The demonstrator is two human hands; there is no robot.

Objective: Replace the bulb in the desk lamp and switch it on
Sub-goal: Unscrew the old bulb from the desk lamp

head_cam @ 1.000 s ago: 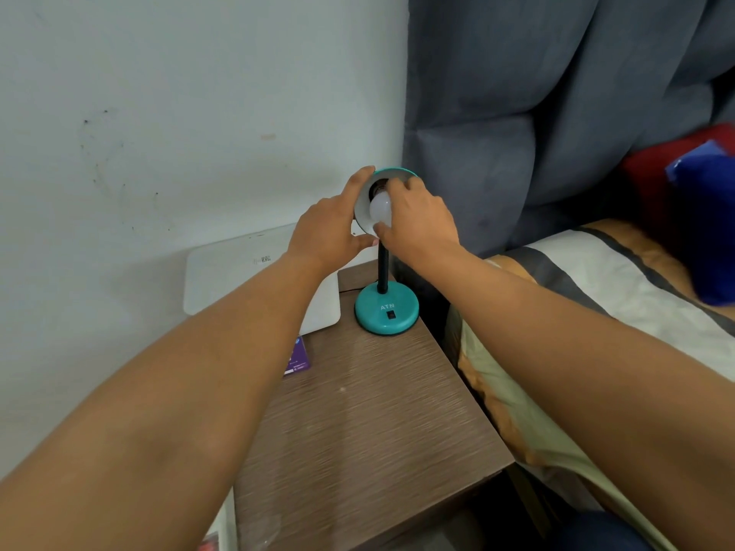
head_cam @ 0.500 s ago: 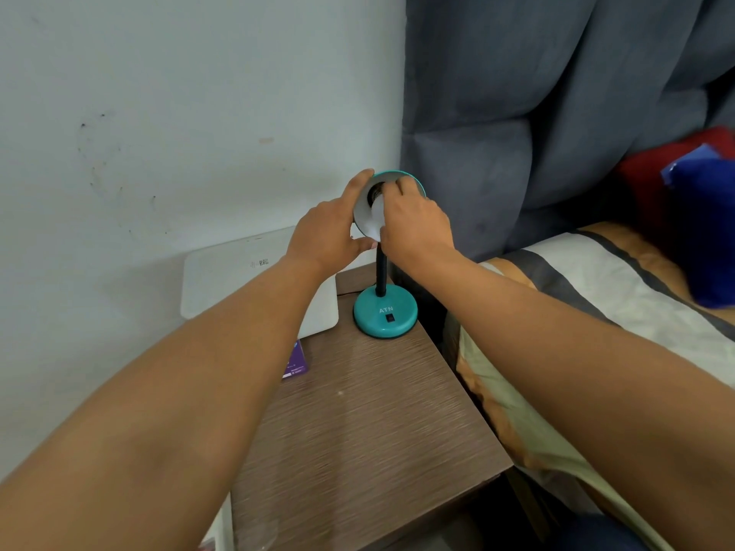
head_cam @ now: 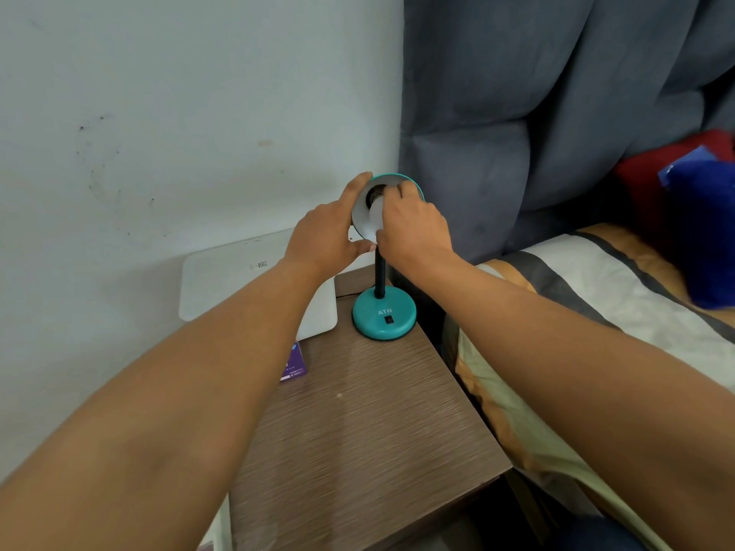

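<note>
A small teal desk lamp stands at the back of the wooden nightstand [head_cam: 358, 431], with a round base [head_cam: 384, 316], a black rocker switch on it and a black neck. Its shade [head_cam: 364, 222] is white inside and tilts toward me. My left hand [head_cam: 328, 234] grips the shade's left rim, thumb under it. My right hand [head_cam: 411, 228] is closed around the white bulb [head_cam: 376, 214] inside the shade, at the dark socket. Most of the bulb is hidden by my fingers. The lamp is unlit.
A white flat box [head_cam: 238, 284] leans against the wall behind the nightstand. A purple card [head_cam: 294, 363] lies on the nightstand's left edge. A bed with a striped sheet [head_cam: 596, 304] sits right of it, and a grey padded headboard [head_cam: 537, 113] rises behind the lamp.
My right hand has shifted its hold around the bulb, and less of the bulb shows than a second ago. My left hand stays on the shade.
</note>
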